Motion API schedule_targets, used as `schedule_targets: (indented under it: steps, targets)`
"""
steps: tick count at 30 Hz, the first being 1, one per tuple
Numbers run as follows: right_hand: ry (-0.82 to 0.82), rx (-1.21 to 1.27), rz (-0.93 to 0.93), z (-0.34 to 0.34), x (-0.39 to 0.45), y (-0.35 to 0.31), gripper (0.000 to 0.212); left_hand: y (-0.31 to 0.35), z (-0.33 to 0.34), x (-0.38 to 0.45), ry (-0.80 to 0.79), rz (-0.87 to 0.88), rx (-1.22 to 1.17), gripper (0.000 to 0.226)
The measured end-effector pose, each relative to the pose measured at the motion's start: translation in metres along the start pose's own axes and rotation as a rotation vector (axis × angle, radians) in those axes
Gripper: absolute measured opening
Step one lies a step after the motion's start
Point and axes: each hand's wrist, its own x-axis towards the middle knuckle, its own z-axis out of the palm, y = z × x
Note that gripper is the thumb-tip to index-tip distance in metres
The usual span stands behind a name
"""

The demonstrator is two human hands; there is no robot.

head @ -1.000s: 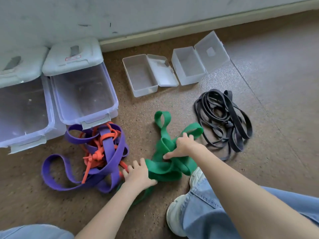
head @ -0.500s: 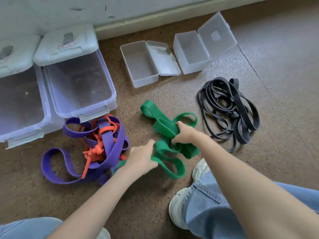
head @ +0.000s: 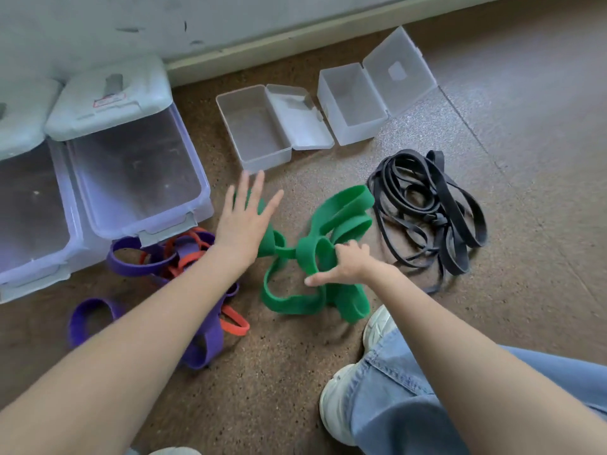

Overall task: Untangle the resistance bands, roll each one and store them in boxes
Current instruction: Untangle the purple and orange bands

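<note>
A tangled green resistance band (head: 315,257) is lifted off the floor in the middle. My right hand (head: 345,264) grips its knotted centre with curled fingers. My left hand (head: 244,218) is spread flat with straight fingers just left of the green band, in front of one of its loops. A purple band (head: 203,336) knotted with an orange band (head: 233,323) lies on the floor under my left forearm. A heap of black bands (head: 427,211) lies to the right.
Two small open clear boxes (head: 256,136) (head: 351,106) sit near the wall. Two large clear bins (head: 131,172) (head: 29,208) stand at the left. My shoe (head: 338,405) and jeans leg (head: 410,399) are at the lower right.
My left hand let go of the green band and opened flat, moving up. My right hand lifted the green tangle higher and to the right.
</note>
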Motion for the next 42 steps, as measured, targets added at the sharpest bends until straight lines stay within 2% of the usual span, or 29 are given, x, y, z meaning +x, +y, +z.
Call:
schedule_targets:
  steps: [1, 3, 5, 7, 9, 10, 12, 15, 17, 19, 20, 21, 23, 24, 26, 27, 29, 31, 32, 34, 35, 37, 38, 40, 42]
  targets:
    - [0.053, 0.061, -0.017, -0.004, 0.001, 0.0, 0.101, 0.004, 0.007, -0.009, 0.044, -0.146, -0.216, 0.1]
    - [0.112, 0.169, -0.056, -0.008, 0.003, 0.003, 0.092, 0.015, 0.016, -0.021, 0.093, -0.465, -0.807, 0.101]
    - [0.066, 0.223, -0.087, -0.006, 0.002, 0.004, 0.088, 0.029, 0.018, -0.022, 0.071, -0.632, -1.46, 0.092]
    - [-0.041, 0.466, -0.145, 0.002, 0.0, 0.006, 0.077, 0.038, 0.015, -0.021, -0.017, -0.637, -1.921, 0.083]
    - [-0.173, 0.686, -0.159, 0.005, -0.002, 0.008, 0.061, 0.034, 0.011, -0.018, -0.081, -0.587, -2.121, 0.076]
    - [-0.199, 0.675, -0.123, 0.003, -0.002, 0.008, 0.066, 0.029, 0.008, -0.014, -0.067, -0.545, -2.169, 0.069]
    - [-0.098, 0.659, -0.029, -0.005, 0.002, 0.009, 0.081, 0.023, -0.003, -0.004, -0.032, -0.484, -2.175, 0.05]
    - [0.246, 0.812, 0.143, -0.02, 0.014, 0.011, 0.078, 0.035, -0.026, 0.018, 0.028, -0.435, -2.054, 0.039]
    - [0.304, 0.784, 0.223, -0.021, 0.02, 0.007, 0.08, 0.047, -0.03, 0.026, 0.167, -0.401, -1.815, 0.044]
    - [0.374, 0.778, 0.286, -0.016, 0.028, 0.003, 0.083, 0.055, -0.016, 0.025, 0.275, -0.367, -1.423, 0.051]
    - [0.412, 0.821, 0.329, -0.013, 0.032, -0.001, 0.085, 0.056, -0.002, 0.021, 0.267, -0.39, -1.318, 0.054]
    - [0.441, 0.891, 0.373, -0.011, 0.037, -0.005, 0.088, 0.055, 0.01, 0.016, 0.199, -0.478, -1.311, 0.058]
    - [0.499, 0.939, 0.454, -0.01, 0.045, -0.012, 0.088, 0.054, 0.032, 0.007, 0.008, -0.732, -1.408, 0.064]
    - [0.526, 0.905, 0.473, -0.009, 0.05, -0.015, 0.083, 0.052, 0.041, 0.004, -0.064, -0.782, -1.411, 0.067]
    - [0.575, 0.734, 0.415, -0.006, 0.057, -0.022, 0.064, 0.048, 0.055, 0.003, -0.116, -0.695, -1.426, 0.069]
    - [0.586, 0.62, 0.331, -0.002, 0.057, -0.025, 0.056, 0.046, 0.057, 0.005, -0.108, -0.643, -1.505, 0.066]
    - [0.537, 0.415, 0.049, 0.008, 0.057, -0.031, 0.054, 0.043, 0.058, 0.009, -0.117, -0.582, -1.642, 0.057]
    - [0.385, 0.312, -0.208, 0.013, 0.055, -0.036, 0.057, 0.039, 0.057, 0.013, -0.078, -0.64, -1.656, 0.046]
    - [0.327, 0.285, -0.26, 0.013, 0.054, -0.037, 0.057, 0.035, 0.056, 0.016, -0.042, -0.716, -1.675, 0.039]
    - [0.273, 0.295, -0.232, 0.009, 0.055, -0.036, 0.05, 0.026, 0.056, 0.022, -0.024, -0.808, -1.745, 0.039]
    - [0.248, 0.36, -0.201, 0.005, 0.055, -0.034, 0.046, 0.022, 0.058, 0.026, -0.032, -0.771, -1.729, 0.05]
    - [0.196, 0.506, -0.179, -0.001, 0.055, -0.031, 0.041, 0.019, 0.054, 0.036, -0.093, -0.561, -1.463, 0.072]
    - [0.191, 0.508, -0.18, -0.004, 0.055, -0.031, 0.041, 0.022, 0.051, 0.04, -0.115, -0.466, -1.279, 0.073]
    - [0.218, 0.424, -0.146, -0.008, 0.056, -0.03, 0.043, 0.038, 0.043, 0.039, -0.132, -0.337, -1.076, 0.065]
    - [0.24, 0.327, -0.086, -0.008, 0.058, -0.032, 0.043, 0.056, 0.044, 0.025, -0.185, -0.255, -1.041, 0.056]
